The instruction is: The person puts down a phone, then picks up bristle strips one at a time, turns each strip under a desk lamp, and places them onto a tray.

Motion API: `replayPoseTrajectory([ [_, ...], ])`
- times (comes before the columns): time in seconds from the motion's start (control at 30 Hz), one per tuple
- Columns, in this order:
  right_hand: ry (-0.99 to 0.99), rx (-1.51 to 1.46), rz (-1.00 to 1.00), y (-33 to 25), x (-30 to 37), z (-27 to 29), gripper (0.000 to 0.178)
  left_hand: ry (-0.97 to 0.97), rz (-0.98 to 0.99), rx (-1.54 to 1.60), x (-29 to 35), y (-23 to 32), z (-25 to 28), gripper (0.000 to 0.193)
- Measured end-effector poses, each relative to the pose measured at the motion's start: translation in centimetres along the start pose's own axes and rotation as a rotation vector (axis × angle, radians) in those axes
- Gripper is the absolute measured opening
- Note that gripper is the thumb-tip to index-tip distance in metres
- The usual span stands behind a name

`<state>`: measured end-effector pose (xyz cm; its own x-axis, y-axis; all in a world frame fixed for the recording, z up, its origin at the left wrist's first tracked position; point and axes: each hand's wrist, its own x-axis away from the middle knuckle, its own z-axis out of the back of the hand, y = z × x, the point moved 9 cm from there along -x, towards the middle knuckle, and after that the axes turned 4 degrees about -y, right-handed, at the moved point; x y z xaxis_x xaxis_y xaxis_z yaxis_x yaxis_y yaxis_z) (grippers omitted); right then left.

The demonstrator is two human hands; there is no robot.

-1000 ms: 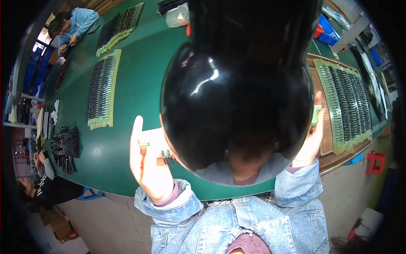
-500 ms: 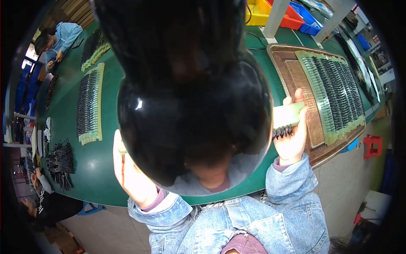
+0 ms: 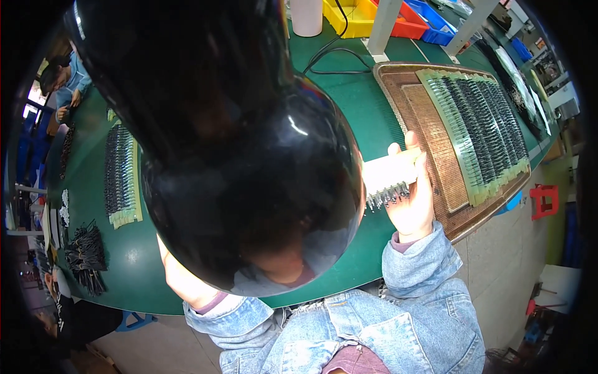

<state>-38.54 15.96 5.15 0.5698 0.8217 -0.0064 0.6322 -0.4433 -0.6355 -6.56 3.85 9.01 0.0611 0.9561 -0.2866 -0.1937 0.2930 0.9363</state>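
Observation:
A pale taped strip (image 3: 389, 171) with a row of small dark parts hanging from its lower edge runs out from behind a glossy black lamp head (image 3: 249, 187). My right hand (image 3: 412, 209) is closed on the strip's right end, with the fingertips above it. The lamp head covers the middle of my view and the strip's left part. My left hand (image 3: 187, 283) shows only its back and wrist at the lamp's lower left. Its fingers are hidden, so I cannot see what they hold.
To the right, a brown mesh tray (image 3: 439, 137) bears several taped rows of dark parts (image 3: 483, 131). Another taped bundle (image 3: 121, 177) and black wire bundles (image 3: 87, 249) lie on the left. Yellow (image 3: 349, 19), red and blue bins stand behind. Two co-workers sit at left.
The view has shifted, so the lamp head appears farther left. More of the strip and its hanging parts shows by my right hand, while my left fingers have gone out of sight.

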Motion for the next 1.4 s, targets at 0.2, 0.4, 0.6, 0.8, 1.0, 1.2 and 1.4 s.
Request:
replayPoseTrajectory([
  [0.2,0.19,-0.079,-0.088,1.0,-0.4,2.3,0.036,-0.266,0.151,1.145,-0.6,-0.5,-1.9,0.049],
  [0.4,0.102,-0.13,-0.113,1.7,-0.6,2.0,0.029,-0.159,0.007,0.754,-0.8,-1.4,-0.2,0.031],
  [0.6,0.139,0.05,-0.047,1.0,-0.2,3.2,0.026,-0.15,0.039,0.546,-0.6,-0.5,0.2,0.023],
  [0.8,0.225,0.31,-0.045,1.1,0.1,5.4,0.025,-0.145,0.015,0.656,-0.4,-0.3,0.2,0.019],
  [1.0,0.195,0.321,0.03,-0.3,-0.1,3.7,0.032,0.115,0.065,0.447,1.0,0.3,0.9,0.016],
  [1.2,0.216,0.704,0.386,-1.4,0.2,3.3,0.032,-0.046,0.133,0.328,0.9,1.0,0.6,0.021],
  [1.4,0.299,0.302,0.008,0.1,-0.2,7.1,0.027,-0.795,0.376,0.093,1.0,0.1,-3.5,0.016],
])
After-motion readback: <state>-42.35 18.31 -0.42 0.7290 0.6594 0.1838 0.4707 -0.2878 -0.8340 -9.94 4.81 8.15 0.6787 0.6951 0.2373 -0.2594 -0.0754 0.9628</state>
